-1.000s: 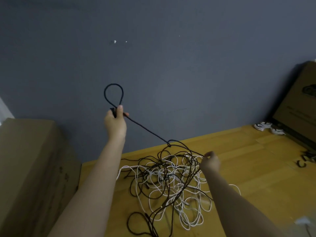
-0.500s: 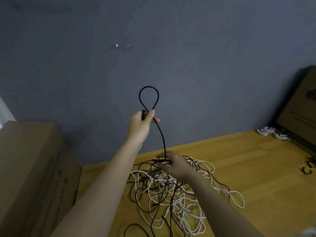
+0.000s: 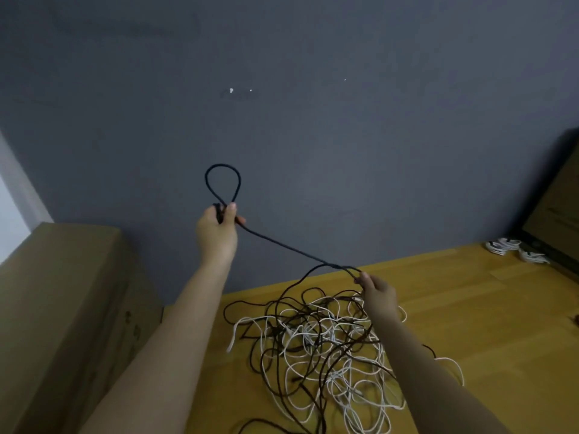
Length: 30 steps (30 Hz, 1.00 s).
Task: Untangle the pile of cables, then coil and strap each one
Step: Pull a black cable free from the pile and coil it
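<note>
A tangled pile of black and white cables [image 3: 326, 346] lies on the wooden floor [image 3: 488, 308]. My left hand [image 3: 217, 234] is raised in front of the wall and grips a black cable [image 3: 291, 250], with a small loop of it standing above my fist. The cable runs taut down to the right. There my right hand [image 3: 377, 292] pinches the same black cable just above the pile, and the cable drops from it into the tangle.
A large cardboard box [image 3: 62, 308] stands at the left, close to my left arm. A dark grey wall [image 3: 313, 120] is straight ahead. Another box [image 3: 557, 208] leans at the far right, with small coiled white cables [image 3: 513, 249] on the floor beside it.
My right hand has lifted out of the pile and moved right, pulling the black cable taut. My left hand with the loop has shifted left.
</note>
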Motion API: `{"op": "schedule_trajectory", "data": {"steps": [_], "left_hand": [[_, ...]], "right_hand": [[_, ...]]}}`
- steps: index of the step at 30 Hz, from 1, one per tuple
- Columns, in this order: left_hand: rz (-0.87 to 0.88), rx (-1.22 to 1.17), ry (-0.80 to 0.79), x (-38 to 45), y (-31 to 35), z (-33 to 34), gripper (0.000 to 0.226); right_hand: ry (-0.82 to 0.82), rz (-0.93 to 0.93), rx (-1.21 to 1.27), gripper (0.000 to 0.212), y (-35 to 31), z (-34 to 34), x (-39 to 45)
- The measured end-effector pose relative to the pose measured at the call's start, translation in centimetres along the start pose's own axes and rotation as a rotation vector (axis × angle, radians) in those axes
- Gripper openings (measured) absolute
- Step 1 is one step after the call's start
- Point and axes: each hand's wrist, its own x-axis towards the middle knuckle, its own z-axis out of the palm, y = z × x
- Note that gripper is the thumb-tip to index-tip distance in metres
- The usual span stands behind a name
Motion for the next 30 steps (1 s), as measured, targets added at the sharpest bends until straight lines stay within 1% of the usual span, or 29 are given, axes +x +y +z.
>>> {"op": "schedule_trajectory", "data": {"steps": [2, 3, 4, 6, 7, 8, 10, 12, 14, 15, 16, 19, 21, 22, 23, 24, 25, 26, 27, 28, 30], "left_hand": [[0.012, -0.024, -0.020, -0.4, 0.7, 0.3, 0.030], [0.025, -0.043, -0.041, -0.5, 1.2, 0.4, 0.029], [0.048, -0.051, -0.080, -0.6, 1.7, 0.6, 0.028], [0.108, -0.033, -0.204, -0.9, 2.9, 1.1, 0.023], [0.133, -0.019, -0.273, -1.2, 3.5, 1.5, 0.021], [0.155, -0.002, -0.337, -1.6, 4.1, 2.0, 0.021], [0.183, 0.031, -0.429, -2.3, 4.7, 3.0, 0.021], [0.183, 0.027, -0.463, -2.7, 5.2, 3.5, 0.020], [0.186, 0.008, -0.491, -2.6, 5.6, 3.5, 0.021], [0.199, 0.020, -0.516, -2.6, 5.7, 3.3, 0.022], [0.212, 0.043, -0.538, -2.5, 5.9, 3.0, 0.021], [0.256, 0.139, -0.561, -1.8, 5.7, 2.1, 0.015], [0.328, 0.268, -0.544, -1.1, 5.3, 1.2, 0.017], [0.378, 0.361, -0.512, -0.7, 5.1, 0.7, 0.021], [0.450, 0.475, -0.440, -0.3, 4.9, 0.0, 0.026], [0.541, 0.596, -0.326, 0.1, 4.8, -0.7, 0.031], [0.624, 0.694, -0.196, 0.6, 4.8, -1.3, 0.031], [0.683, 0.750, -0.090, 1.0, 4.9, -2.0, 0.030], [0.714, 0.769, -0.033, 1.3, 5.1, -2.6, 0.027], [0.729, 0.764, -0.017, 1.4, 5.3, -2.9, 0.026], [0.741, 0.737, -0.050, 1.3, 5.9, -3.0, 0.029]], "right_hand": [[0.012, 0.038, -0.072, 0.028, -0.8, 0.4, 0.3], [0.005, 0.031, -0.153, 0.026, -1.6, 0.7, 0.2], [0.001, -0.010, -0.228, 0.027, -2.4, 1.0, 0.0], [-0.023, -0.211, -0.247, 0.034, -4.8, 1.8, -1.0], [-0.082, -0.330, -0.193, 0.038, -6.3, 2.4, -1.9], [-0.180, -0.421, -0.115, 0.042, -7.8, 3.0, -2.9], [-0.400, -0.501, 0.038, 0.046, -10.3, 4.1, -4.6], [-0.539, -0.467, 0.163, 0.042, -11.7, 4.8, -5.4], [-0.578, -0.397, 0.212, 0.031, -12.3, 4.9, -5.6], [-0.568, -0.392, 0.200, 0.026, -12.5, 4.8, -5.5], [-0.519, -0.423, 0.162, 0.022, -12.5, 4.6, -5.3], [-0.186, -0.580, 0.024, 0.021, -12.7, 3.7, -4.0], [0.007, -0.584, 0.036, 0.022, -12.9, 2.5, -2.8], [0.089, -0.556, 0.058, 0.022, -13.1, 1.8, -2.2], [0.164, -0.507, 0.088, 0.023, -13.3, 1.1, -1.7], [0.229, -0.446, 0.120, 0.024, -13.3, 0.4, -1.2], [0.271, -0.382, 0.144, 0.025, -13.2, -0.2, -0.6], [0.274, -0.334, 0.149, 0.025, -12.8, -0.7, -0.2], [0.244, -0.317, 0.118, 0.026, -12.4, -1.1, 0.0], [0.197, -0.326, 0.033, 0.026, -11.9, -1.2, 0.1], [0.090, -0.353, -0.286, 0.027, -10.8, -1.0, 0.1]]}}
